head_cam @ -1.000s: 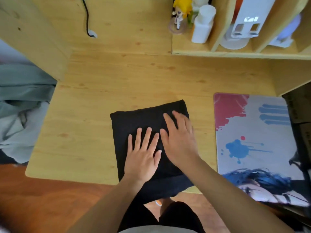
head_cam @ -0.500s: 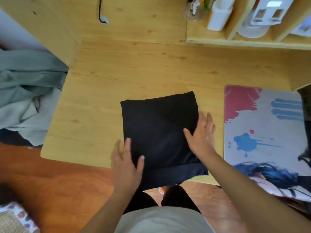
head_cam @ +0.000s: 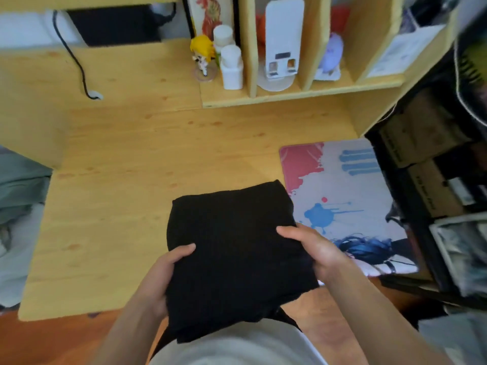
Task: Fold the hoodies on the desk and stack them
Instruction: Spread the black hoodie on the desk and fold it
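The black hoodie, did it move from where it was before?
Yes. The folded black hoodie now overlaps the mouse mat's near-left corner, having moved right toward it, gripped by the left hand and right hand.

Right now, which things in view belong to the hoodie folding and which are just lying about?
Job: black hoodie, folded, in the grip of left hand and right hand; desk.
Lying about: mouse mat, figurine, white bottles, cable.

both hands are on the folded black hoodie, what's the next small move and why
Probably carry the folded black hoodie to a bare part of the wooden desk and set it down: the left hand and right hand grip its sides, folding looks finished.
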The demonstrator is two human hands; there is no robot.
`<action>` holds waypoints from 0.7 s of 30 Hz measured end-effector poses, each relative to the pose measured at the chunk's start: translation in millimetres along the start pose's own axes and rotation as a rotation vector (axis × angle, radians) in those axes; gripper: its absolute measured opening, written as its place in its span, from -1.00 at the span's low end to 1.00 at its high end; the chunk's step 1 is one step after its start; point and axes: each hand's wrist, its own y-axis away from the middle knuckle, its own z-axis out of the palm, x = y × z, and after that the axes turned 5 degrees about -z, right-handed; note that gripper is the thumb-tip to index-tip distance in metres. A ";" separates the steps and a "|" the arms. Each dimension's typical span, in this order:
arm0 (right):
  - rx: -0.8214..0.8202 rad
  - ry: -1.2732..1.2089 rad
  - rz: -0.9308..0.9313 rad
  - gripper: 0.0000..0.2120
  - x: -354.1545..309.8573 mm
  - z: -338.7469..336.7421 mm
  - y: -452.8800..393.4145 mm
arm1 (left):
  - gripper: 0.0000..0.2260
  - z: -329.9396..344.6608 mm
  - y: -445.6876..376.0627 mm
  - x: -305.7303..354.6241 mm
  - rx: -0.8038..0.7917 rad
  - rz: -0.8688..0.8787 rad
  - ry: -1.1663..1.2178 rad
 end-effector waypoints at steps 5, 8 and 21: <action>0.183 -0.156 -0.258 -0.64 -30.7 -61.7 73.1 | -0.64 86.4 7.5 14.7 -0.140 0.049 -0.196; 0.246 -0.163 -0.411 -0.73 -60.9 -103.0 94.4 | -0.71 141.2 0.5 20.2 -0.259 0.081 -0.210; 0.683 0.168 -0.117 -0.65 0.8 -261.4 -31.7 | -0.71 217.6 -157.8 -82.2 0.051 0.261 -0.583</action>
